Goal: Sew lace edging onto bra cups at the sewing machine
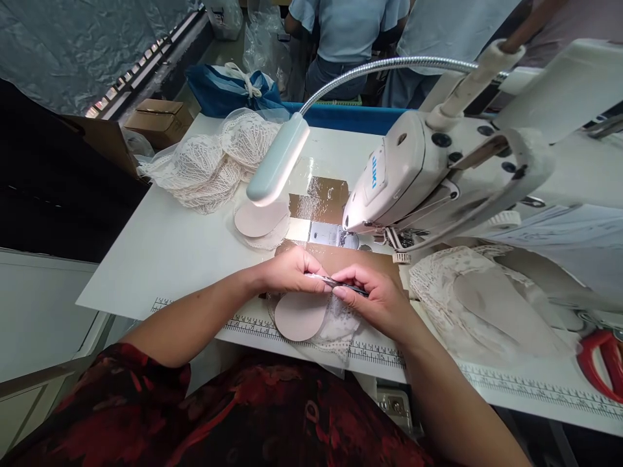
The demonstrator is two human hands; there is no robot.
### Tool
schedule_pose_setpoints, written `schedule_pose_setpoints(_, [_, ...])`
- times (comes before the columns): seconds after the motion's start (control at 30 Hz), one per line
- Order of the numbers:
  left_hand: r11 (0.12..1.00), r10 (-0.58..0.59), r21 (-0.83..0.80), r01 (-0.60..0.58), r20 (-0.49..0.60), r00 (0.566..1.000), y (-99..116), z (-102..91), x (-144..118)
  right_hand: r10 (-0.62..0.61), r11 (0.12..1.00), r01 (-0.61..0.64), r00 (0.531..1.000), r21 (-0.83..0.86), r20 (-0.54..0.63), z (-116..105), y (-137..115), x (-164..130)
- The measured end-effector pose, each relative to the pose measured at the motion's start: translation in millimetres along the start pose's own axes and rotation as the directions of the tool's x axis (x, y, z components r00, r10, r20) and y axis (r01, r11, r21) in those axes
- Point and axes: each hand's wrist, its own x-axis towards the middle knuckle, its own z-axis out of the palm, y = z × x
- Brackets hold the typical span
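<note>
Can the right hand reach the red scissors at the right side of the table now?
Probably yes. The red scissors lie uncovered on the table right of the right hand, though it already pinches a small metal tool.

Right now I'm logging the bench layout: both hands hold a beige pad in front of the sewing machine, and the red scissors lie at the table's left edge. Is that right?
Not quite. The head view shows the red scissors at the table's right edge, not the left. The rest holds: both the left hand and the right hand hold the beige pad in front of the sewing machine.
</note>
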Motion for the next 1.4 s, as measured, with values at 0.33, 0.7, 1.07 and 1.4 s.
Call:
schedule_pose_setpoints(0.33, [1.000,0.006,0.011,-0.006,-0.014,1.000,0,2.2,-1,-0.009,1.000,0.010,1.000,0.027,-0.010,2,7,2])
schedule_pose_setpoints(0.7, [0.985,0.067,0.163,-0.063,-0.020,0.998,1,1.9,1,0.108,0.969,-0.110,0.994,0.219,0.022,10,5,3])
schedule_pose_setpoints(1.07, [0.996,0.002,0.090,-0.005,0.033,0.999,4,-34.0,-18,0.205,0.973,-0.211,0.977,0.096,0.065,4,11,2])
schedule_pose_setpoints(1.4, [0.998,-0.029,0.052,0.030,-0.017,0.999,3,-38.6,-18,0.262,0.954,-0.264,0.965,0.142,0.030,3,7,0])
